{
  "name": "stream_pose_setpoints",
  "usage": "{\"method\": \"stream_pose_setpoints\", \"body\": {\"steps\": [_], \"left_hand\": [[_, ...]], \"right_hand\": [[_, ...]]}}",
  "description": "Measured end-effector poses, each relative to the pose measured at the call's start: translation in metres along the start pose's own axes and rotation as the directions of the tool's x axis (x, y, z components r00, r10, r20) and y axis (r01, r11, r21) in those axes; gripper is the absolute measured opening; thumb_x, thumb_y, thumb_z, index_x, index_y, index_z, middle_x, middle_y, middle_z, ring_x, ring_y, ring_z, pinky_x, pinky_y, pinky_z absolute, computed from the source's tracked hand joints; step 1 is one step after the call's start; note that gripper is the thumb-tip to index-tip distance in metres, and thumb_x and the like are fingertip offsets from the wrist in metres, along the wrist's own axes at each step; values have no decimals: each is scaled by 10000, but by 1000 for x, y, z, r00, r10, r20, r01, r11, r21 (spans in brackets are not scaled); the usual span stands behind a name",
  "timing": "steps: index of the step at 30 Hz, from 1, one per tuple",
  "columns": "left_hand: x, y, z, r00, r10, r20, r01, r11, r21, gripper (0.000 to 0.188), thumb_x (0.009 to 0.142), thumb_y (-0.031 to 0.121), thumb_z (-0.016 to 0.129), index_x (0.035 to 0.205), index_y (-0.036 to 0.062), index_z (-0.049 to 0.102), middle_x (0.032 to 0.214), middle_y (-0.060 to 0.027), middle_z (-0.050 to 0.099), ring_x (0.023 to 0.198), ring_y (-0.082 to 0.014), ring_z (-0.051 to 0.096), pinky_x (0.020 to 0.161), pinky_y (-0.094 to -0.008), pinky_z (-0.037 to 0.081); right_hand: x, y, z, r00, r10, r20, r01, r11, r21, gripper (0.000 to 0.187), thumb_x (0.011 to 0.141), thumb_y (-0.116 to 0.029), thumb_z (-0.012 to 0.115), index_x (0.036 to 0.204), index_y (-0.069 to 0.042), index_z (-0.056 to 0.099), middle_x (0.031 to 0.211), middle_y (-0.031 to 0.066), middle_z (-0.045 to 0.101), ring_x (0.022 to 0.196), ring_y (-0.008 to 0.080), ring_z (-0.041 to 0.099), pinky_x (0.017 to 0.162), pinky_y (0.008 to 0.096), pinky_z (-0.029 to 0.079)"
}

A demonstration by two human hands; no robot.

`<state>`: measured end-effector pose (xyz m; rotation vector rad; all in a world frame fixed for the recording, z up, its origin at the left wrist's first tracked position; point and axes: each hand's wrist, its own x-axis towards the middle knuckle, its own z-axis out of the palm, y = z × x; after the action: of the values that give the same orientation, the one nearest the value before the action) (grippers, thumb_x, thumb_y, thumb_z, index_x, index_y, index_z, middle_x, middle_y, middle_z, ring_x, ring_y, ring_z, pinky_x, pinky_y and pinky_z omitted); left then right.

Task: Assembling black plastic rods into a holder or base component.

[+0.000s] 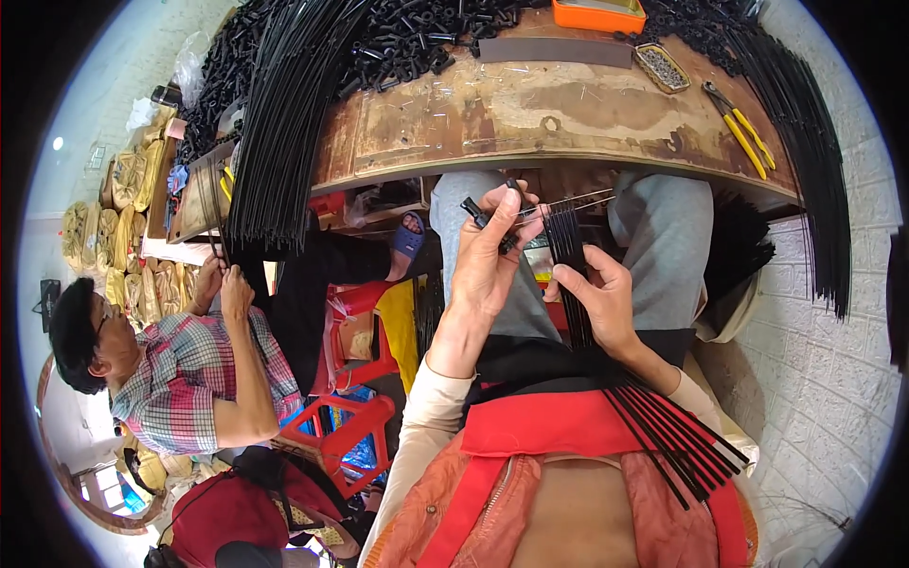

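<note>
Closest to you, over your orange jacket with its red collar [559, 426], lies the loose end of a bundle of thin black rods [663, 431], fanning out toward your right hip; that way your lap carries their weight and only the working ends need a grip. Your right hand [598, 301] is curled around the bundle just in front of the worn brown wooden workbench [530, 114], fingers closed and the thumb pressed flat across the rods, seemingly to keep them side by side. Your left hand [492, 251] is raised just below the bench's near edge, fingers pinched shut on a small black tubular cap [473, 210] at the tip of one rod, held up where you can see it. On the bench top, toward its far side, a heap of the same short black tubes [398, 38] sits within reach. At the bench's far right edge stands a shallow orange plastic tray [598, 13], beside it a small oval metal tin of tiny parts [662, 67], and nearer you on the right a pair of yellow-handled pliers [743, 137]. Long sheaves of black rods [284, 114] hang over the bench's left side. Left of the bench, a co-worker in a plaid shirt [180, 379] handles rods too, and beyond that person stacked yellowish sacks [142, 175] line the wall; any labels on them are too small to make out.
</note>
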<state>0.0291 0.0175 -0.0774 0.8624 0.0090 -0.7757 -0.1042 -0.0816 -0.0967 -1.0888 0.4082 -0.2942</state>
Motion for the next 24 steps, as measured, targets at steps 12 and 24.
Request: {"method": "stream_pose_setpoints", "body": {"steps": [12,24], "left_hand": [[3,-3,2,1000,6,-4,-6,1000,-14,224,873,173,726,1051,60,651,971,-59,674,910,-170,672,787,-273,569],[6,-3,3,1000,11,5,-10,997,-72,181,851,145,746,979,81,636,948,-33,670,867,-147,661,789,-275,568]], "right_hand": [[2,0,-2,1000,-7,3,7,1000,24,141,920,-70,643,1011,35,622,795,58,634,702,122,620,650,256,503],[3,-3,-1,1000,-7,20,6,999,36,139,918,-73,642,998,37,618,801,50,614,706,120,608,647,258,501]]}}
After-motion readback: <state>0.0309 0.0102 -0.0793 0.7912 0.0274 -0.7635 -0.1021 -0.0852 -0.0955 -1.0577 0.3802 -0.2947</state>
